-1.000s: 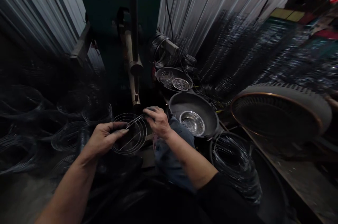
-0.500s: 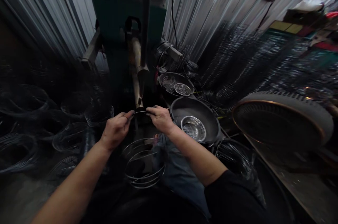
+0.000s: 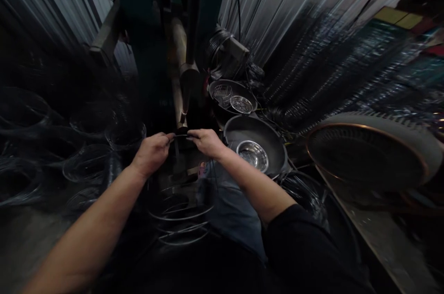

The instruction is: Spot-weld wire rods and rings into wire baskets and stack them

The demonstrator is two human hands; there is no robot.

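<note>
My left hand (image 3: 151, 151) and my right hand (image 3: 206, 141) both pinch the upper edge of a round wire frame (image 3: 180, 211), which hangs down between my forearms over my lap. The pinched part sits just under the tip of the machine's upright arm (image 3: 181, 100). The frame's lower rings are smeared by motion. Both hands are closed on the wire.
A dark pan (image 3: 256, 143) with a small steel bowl (image 3: 252, 155) stands right of my right hand; another pan (image 3: 232, 95) with small dishes is behind it. Stacks of wire frames (image 3: 83, 164) fill the left. A round fan guard (image 3: 371, 150) lies right. Coiled wire rings (image 3: 305, 197) sit beside my right knee.
The wire frame was flat between my hands, then turned to hang down. My hands have come together at its upper edge under the machine tip. The view tilted slightly.
</note>
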